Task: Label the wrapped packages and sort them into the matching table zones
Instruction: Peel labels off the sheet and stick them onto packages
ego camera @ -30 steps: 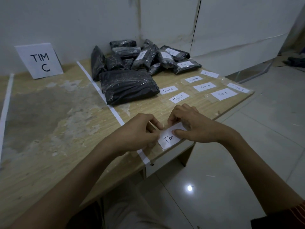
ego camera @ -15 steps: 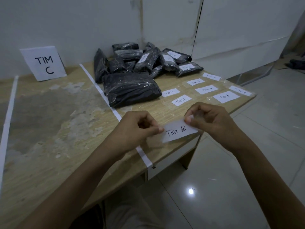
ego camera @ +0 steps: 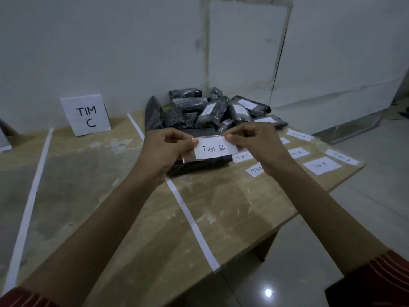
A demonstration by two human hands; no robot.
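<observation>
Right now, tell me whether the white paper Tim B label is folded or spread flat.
Spread flat: left hand and right hand pinch opposite ends of the white paper Tim B label, writing fully visible.

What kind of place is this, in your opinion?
Probably a makeshift parcel-sorting station: white tape strips divide the table into zones, a TIM C sign marks one, and black wrapped packages lie piled behind the held Tim B label.

Worn wooden table (ego camera: 221, 209), white tape strips (ego camera: 190, 220), black wrapped packages (ego camera: 212, 111), paper labels (ego camera: 322, 165), "TIM C" sign (ego camera: 85, 115)
</observation>
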